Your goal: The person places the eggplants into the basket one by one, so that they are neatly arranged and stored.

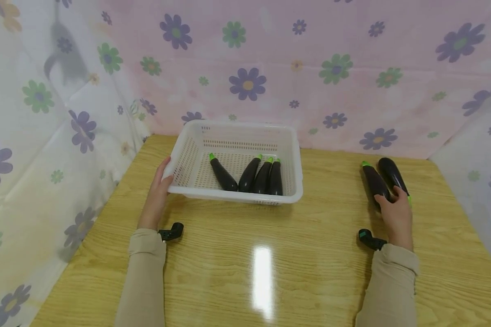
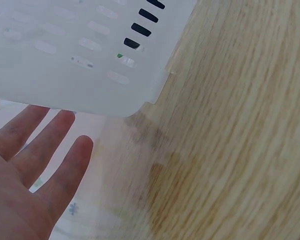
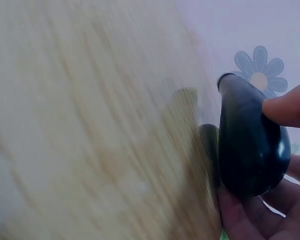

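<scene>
A white plastic basket point(image 1: 233, 195) holds several dark purple eggplants point(image 1: 222, 175) with green stem ends. At its left side is my left hand point(image 1: 157, 195), touching the rim near the front corner. The left wrist view shows its fingers point(image 2: 60, 175) straight and spread, their tips at the basket's edge. Far to the right, my right hand point(image 1: 397, 215) grips an eggplant point(image 1: 375, 183) by its thick end. Thumb on one side and fingers on the other hold this eggplant point(image 3: 250, 145) in the right wrist view. Another eggplant point(image 1: 393, 172) lies right beside it, partly hidden by the hand.
The wooden table point(image 1: 212, 254) has a bright light reflection in the middle. Flower-patterned cloth point(image 1: 270, 63) hangs behind it and along both sides. A small black wrist camera point(image 1: 172, 231) is worn on the left wrist, another point(image 1: 370, 240) on the right.
</scene>
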Motion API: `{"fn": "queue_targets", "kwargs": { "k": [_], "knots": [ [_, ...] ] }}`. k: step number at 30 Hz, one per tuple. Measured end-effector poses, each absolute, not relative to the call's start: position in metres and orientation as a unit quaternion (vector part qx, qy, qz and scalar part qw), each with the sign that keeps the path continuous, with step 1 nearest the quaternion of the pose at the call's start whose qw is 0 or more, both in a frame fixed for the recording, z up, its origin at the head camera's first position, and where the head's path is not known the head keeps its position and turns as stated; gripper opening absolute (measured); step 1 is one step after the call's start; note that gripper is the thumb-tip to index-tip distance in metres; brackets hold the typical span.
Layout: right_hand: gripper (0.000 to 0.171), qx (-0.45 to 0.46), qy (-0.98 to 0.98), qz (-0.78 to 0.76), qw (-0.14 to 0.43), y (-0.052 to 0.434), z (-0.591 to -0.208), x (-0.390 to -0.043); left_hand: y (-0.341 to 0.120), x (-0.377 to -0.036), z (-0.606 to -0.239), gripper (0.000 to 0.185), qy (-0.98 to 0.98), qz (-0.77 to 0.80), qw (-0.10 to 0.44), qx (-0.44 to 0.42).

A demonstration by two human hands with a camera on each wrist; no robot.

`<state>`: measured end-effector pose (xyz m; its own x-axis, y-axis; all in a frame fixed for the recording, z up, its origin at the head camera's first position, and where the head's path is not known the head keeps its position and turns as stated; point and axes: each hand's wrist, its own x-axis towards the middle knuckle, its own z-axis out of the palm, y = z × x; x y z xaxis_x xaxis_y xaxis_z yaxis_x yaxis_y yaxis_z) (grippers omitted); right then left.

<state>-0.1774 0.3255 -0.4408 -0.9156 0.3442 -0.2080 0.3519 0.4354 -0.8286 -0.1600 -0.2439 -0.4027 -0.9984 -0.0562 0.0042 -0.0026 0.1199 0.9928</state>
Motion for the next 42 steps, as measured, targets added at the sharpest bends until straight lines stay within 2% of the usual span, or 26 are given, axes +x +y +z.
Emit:
{"fn": "queue_targets", "kwargs": {
  "k": [14, 22, 28, 35, 42],
  "knots": [
    [0.07, 0.236, 0.788, -0.569, -0.02, 0.327, -0.437, -0.181, -0.245, -0.161, -0.406, 0.049, -0.749, -0.662, 0.022, 0.015],
    [0.072, 0.161, 0.632, -0.757, -0.041, 0.328, -0.425, -0.179, -0.246, -0.163, -0.405, 0.048, -0.752, -0.659, 0.031, 0.011],
    [0.074, 0.151, 0.578, -0.801, -0.025, 0.327, -0.424, -0.177, -0.246, -0.162, -0.405, 0.049, -0.746, -0.666, 0.026, 0.012],
    [0.07, 0.091, 0.517, -0.851, 0.009, 0.325, -0.422, -0.174, -0.247, -0.164, -0.408, 0.049, -0.742, -0.67, 0.022, 0.011],
    [0.066, 0.07, 0.494, -0.867, 0.004, 0.325, -0.423, -0.175, -0.245, -0.161, -0.405, 0.049, -0.745, -0.667, 0.024, 0.01]
  ]
}}
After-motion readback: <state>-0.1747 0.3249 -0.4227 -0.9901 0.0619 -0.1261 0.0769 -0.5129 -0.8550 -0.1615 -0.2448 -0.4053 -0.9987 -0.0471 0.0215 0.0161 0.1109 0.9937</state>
